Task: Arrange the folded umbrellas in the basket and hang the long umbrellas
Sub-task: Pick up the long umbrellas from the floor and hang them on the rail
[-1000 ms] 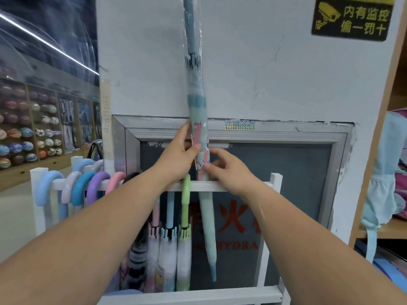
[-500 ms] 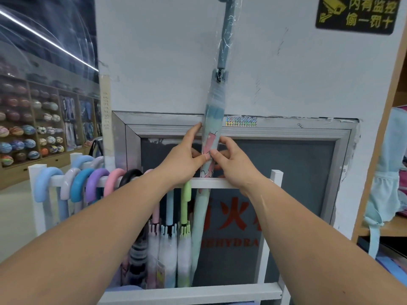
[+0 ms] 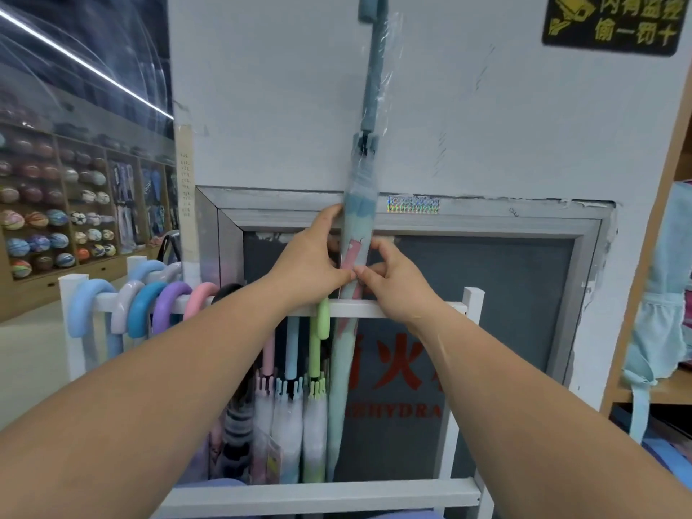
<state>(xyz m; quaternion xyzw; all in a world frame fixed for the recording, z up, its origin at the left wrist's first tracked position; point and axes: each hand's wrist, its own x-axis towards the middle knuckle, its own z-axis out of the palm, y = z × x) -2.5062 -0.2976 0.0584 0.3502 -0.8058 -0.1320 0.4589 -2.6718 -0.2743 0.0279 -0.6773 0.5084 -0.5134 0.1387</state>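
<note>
Both hands hold one long umbrella (image 3: pixel 355 207) by its middle. The left hand (image 3: pixel 310 264) grips it with the thumb lying up along the canopy, and the right hand (image 3: pixel 397 282) pinches it from the other side. The umbrella is pale blue-green with a pink patch, wrapped in clear plastic, and stands almost upright. Its blue handle rises above the hands. Its lower part crosses the white rail (image 3: pixel 412 309) just under them. Left of the left hand, pastel curved handles (image 3: pixel 142 312) hang on this rail.
</note>
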